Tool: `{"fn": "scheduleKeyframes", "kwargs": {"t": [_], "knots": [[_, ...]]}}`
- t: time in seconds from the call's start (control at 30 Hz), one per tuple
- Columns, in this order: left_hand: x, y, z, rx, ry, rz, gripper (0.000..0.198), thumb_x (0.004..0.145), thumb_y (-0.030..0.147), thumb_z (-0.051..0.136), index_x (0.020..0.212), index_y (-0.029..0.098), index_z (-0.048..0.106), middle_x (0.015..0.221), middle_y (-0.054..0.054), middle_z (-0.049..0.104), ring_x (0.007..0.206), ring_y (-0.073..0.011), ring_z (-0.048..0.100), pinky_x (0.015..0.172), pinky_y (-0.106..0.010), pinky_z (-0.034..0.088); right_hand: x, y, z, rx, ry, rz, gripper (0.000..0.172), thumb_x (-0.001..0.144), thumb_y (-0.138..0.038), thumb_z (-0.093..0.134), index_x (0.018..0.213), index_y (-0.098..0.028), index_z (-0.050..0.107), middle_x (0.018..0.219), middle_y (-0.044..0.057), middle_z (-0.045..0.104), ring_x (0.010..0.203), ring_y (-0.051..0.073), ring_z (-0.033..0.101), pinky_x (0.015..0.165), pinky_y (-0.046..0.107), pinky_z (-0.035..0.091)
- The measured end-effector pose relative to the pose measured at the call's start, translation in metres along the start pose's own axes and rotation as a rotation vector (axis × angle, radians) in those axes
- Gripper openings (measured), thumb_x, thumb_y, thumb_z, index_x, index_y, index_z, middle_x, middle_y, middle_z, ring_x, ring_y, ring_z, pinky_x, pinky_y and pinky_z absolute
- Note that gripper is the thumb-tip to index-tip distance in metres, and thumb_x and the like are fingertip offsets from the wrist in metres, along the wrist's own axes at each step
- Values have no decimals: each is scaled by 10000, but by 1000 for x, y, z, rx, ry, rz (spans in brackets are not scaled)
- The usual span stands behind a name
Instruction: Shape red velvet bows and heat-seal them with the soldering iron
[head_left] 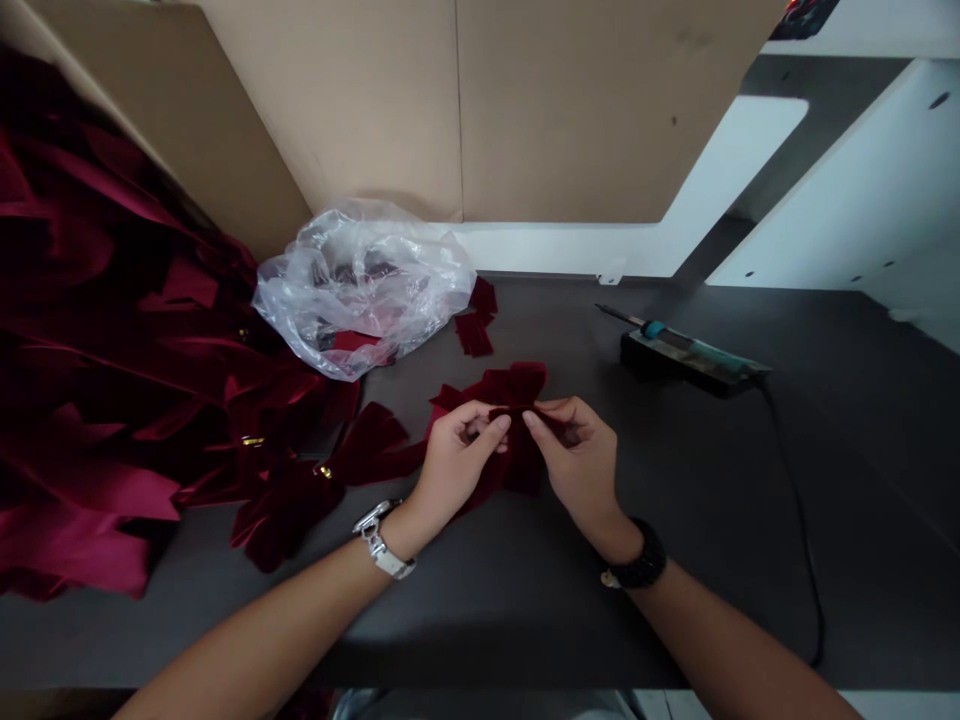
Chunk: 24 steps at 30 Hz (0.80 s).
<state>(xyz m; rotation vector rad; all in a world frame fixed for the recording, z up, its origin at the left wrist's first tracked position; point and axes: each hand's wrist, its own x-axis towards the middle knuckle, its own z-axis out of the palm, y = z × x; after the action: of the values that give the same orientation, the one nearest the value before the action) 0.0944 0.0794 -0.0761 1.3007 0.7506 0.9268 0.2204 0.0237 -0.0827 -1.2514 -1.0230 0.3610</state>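
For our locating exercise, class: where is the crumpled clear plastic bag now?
In the head view, the bag sits left of centre on the dark grey tabletop, between the heaped dark-red velvet fabric and small dark-red velvet scraps.

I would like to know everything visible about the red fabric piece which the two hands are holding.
The dark red fabric piece looks velvety, with folds spreading above and below the grip. The left hand and right hand pinch it near its middle, over the dark table. They hide part of it, so I cannot count its layers.
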Motion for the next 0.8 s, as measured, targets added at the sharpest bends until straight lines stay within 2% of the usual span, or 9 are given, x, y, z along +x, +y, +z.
{"fn": "scheduleKeyframes", "kwargs": {"t": [0.13, 0.2, 0.33, 0.4, 0.53, 0.6, 0.67, 0.8], "knots": [[-3, -5, 4, -177, 62, -134, 277, 697, 381, 750, 689, 155, 591, 625, 35, 545, 596, -87, 525, 578, -202, 444, 0, -2, 1, -7, 0, 39, 104, 768, -225, 686, 697, -201, 613, 722, 14, 669, 698, 162, 626, 653, 294, 510], [-4, -7, 6, -212, 77, -129, 279, 682, 369, 766, 671, 153, 590, 629, 35, 543, 607, -81, 500, 606, -204, 429, 1, -3, 1, -13, 6, 51, 111, 763, -236, 686, 689, -203, 610, 718, 17, 670, 694, 165, 623, 651, 300, 509], [-4, -6, 7, -190, 50, -79, 244, 674, 330, 779, 763, 155, 633, 717, 16, 598, 678, -96, 519, 672, -223, 428, 0, -2, 2, -17, 5, 48, 102, 759, -236, 686, 695, -206, 612, 718, 17, 671, 696, 168, 621, 651, 303, 507], [-2, -4, 6, -128, 53, -32, 193, 706, 302, 755, 749, 159, 633, 734, 7, 610, 692, -103, 534, 676, -228, 430, -1, -1, 2, -10, -4, 45, 102, 759, -227, 689, 698, -205, 611, 731, 17, 672, 709, 168, 625, 657, 300, 507], [1, -1, 0, 70, 50, 182, 138, 737, 235, 719, 662, 164, 629, 759, -17, 641, 743, -127, 575, 684, -237, 447, -2, -1, 3, 21, -12, 46, 115, 765, -209, 689, 691, -204, 600, 733, 11, 669, 716, 162, 628, 665, 290, 503], [1, 0, -2, 117, 49, 225, 112, 736, 223, 717, 671, 165, 647, 759, -25, 660, 737, -131, 584, 680, -242, 454, -2, -1, 3, 28, -13, 43, 109, 764, -202, 690, 695, -203, 606, 731, 8, 669, 714, 157, 629, 667, 286, 502], [0, -1, -2, 106, 70, 175, 90, 729, 232, 721, 701, 164, 670, 699, -11, 649, 649, -113, 554, 618, -231, 437, -2, -1, 3, 30, -11, 45, 101, 762, -203, 693, 699, -202, 613, 733, 8, 673, 713, 157, 631, 669, 287, 502], [-4, -5, 5, -90, 134, -56, 151, 680, 275, 761, 718, 154, 679, 562, 32, 578, 546, -84, 504, 559, -212, 410, -1, 0, 2, 16, -8, 75, 96, 761, -227, 692, 699, -199, 623, 728, 17, 677, 703, 166, 631, 663, 301, 505]]}}
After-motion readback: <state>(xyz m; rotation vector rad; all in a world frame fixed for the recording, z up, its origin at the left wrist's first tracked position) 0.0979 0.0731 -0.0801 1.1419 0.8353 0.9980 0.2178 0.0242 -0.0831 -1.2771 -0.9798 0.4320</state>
